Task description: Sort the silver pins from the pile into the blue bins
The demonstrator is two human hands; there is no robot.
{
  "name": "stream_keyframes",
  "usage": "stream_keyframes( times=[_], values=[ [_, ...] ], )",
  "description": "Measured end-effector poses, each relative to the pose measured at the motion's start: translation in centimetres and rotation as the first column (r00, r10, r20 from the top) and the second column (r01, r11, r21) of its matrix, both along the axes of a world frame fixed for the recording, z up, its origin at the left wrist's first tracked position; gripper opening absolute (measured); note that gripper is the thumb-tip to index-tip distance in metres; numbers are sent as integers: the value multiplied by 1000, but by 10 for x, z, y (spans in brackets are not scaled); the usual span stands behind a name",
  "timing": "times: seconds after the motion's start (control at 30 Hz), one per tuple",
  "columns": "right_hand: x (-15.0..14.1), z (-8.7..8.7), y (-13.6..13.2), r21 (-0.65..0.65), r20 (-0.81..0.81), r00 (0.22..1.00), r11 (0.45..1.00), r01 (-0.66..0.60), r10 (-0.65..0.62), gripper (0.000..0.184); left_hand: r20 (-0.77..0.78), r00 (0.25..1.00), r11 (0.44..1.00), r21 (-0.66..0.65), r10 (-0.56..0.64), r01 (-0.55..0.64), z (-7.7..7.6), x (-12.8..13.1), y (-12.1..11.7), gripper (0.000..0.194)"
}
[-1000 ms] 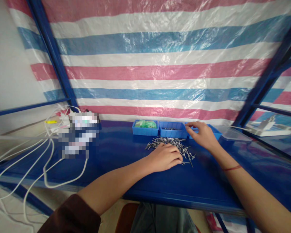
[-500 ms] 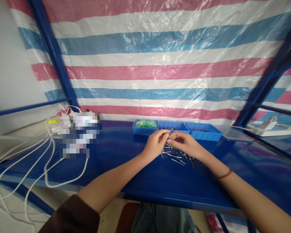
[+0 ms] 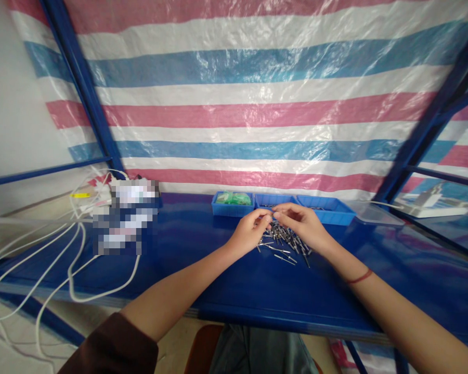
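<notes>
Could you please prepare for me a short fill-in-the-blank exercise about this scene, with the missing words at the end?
1. The blue bins standing in a row number ____.
2. The leftmost bin has contents mostly ____ in colour.
3. A red band circles the person's ____ wrist.
4. The left hand and right hand are close together near metal pins lying on a ____-coloured table.

Missing words: three; green; right; blue.

Striped Sheeting [image 3: 257, 114] Hangs Behind Blue Worktable [image 3: 159, 275]

I watch from afar as red, white and blue bands gleam between a left blue post [image 3: 77, 78] and a right blue post [image 3: 425, 124]. White cables [image 3: 69, 278] loop over the worktable's left edge, near a yellow object [image 3: 80, 195] and pixelated items [image 3: 134, 195] I cannot identify. A white device [image 3: 439, 211] sits far right; below, a brown seat [image 3: 204, 349] peeks out.
</notes>
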State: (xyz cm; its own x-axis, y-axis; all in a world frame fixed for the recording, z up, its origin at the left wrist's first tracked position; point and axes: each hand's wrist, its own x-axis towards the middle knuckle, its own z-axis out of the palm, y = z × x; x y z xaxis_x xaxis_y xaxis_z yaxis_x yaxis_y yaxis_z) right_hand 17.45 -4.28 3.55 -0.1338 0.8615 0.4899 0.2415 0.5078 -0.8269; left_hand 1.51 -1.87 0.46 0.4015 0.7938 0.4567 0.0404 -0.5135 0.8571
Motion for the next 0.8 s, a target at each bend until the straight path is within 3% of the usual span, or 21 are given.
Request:
stream_keyframes(
  times=[0.47,0.8],
  values=[
    [-1,0,-1,37,5,1000,999,5,-5,23,48,997,983,-171,-62,70,4,3,-4,24],
    [-1,0,-2,68,26,1000,998,5,-7,22,-17,998,993,-100,-60,58,2,2,-3,22]
  ],
)
